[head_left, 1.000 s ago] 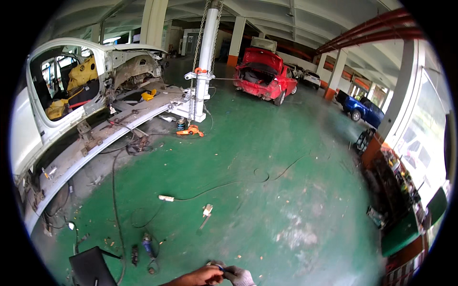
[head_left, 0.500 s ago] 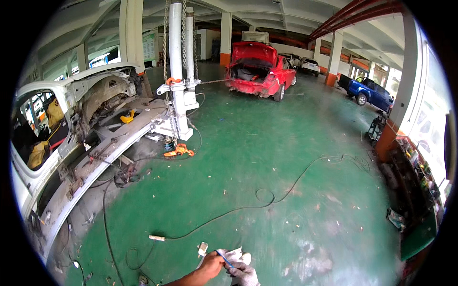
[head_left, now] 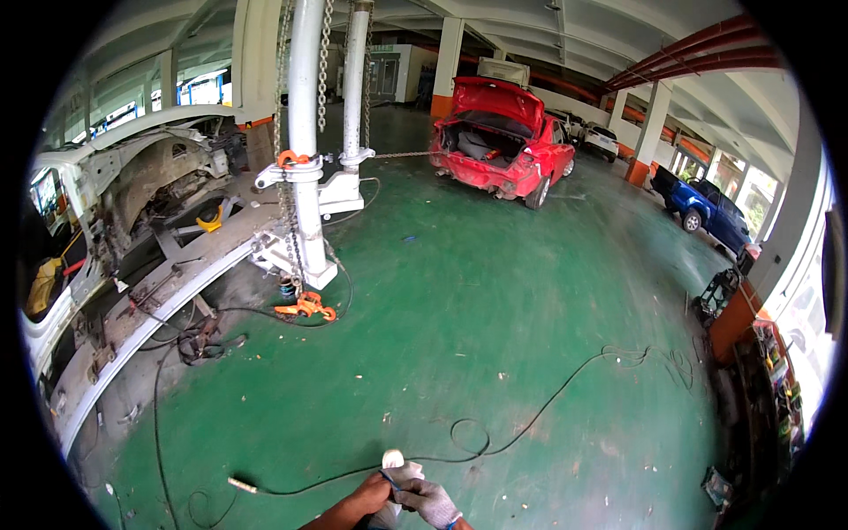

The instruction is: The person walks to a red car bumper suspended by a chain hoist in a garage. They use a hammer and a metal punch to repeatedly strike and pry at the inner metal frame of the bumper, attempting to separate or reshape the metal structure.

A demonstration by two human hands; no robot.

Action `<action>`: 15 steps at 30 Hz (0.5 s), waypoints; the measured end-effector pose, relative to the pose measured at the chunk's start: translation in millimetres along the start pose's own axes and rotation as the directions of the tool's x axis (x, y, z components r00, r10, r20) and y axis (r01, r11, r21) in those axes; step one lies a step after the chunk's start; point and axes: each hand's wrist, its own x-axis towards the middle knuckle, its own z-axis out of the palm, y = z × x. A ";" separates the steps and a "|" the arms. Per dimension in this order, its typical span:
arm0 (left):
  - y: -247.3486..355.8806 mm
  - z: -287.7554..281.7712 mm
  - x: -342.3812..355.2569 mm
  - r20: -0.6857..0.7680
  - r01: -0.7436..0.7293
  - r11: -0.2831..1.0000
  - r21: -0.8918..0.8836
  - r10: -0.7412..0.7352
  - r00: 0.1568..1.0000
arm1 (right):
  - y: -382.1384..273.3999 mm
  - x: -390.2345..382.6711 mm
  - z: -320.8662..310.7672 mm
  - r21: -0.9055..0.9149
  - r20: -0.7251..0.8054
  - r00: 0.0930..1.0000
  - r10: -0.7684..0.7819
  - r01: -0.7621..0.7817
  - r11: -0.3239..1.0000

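View shifted: white cable end (head_left: 242, 485) now lower left. Bottom centre, your bare left hand (head_left: 371, 493) and gloved right hand (head_left: 429, 501) meet, apparently pinching thin bluish strip (head_left: 387, 477) (mostly hidden); handling continues.

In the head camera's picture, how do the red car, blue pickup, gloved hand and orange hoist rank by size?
1. Red car
2. Blue pickup
3. Gloved right hand and orange hoist: too close to rank; the hand is nearer the camera.
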 end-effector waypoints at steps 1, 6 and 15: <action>11.5 -13.7 40.5 0.032 -0.127 0.983 0.132 0.124 0.992 | -10.1 29.7 -13.3 -0.004 -0.013 1.000 -0.026 0.026 1.000; 147.8 15.2 197.8 0.236 0.152 0.982 -0.110 -0.123 0.964 | -73.3 175.3 -86.1 -0.010 -0.070 0.997 -0.045 0.044 0.999; 283.2 10.2 400.5 -0.120 -0.109 0.938 0.328 0.156 0.980 | -195.1 387.2 -195.9 0.151 -0.175 0.985 0.006 0.021 0.988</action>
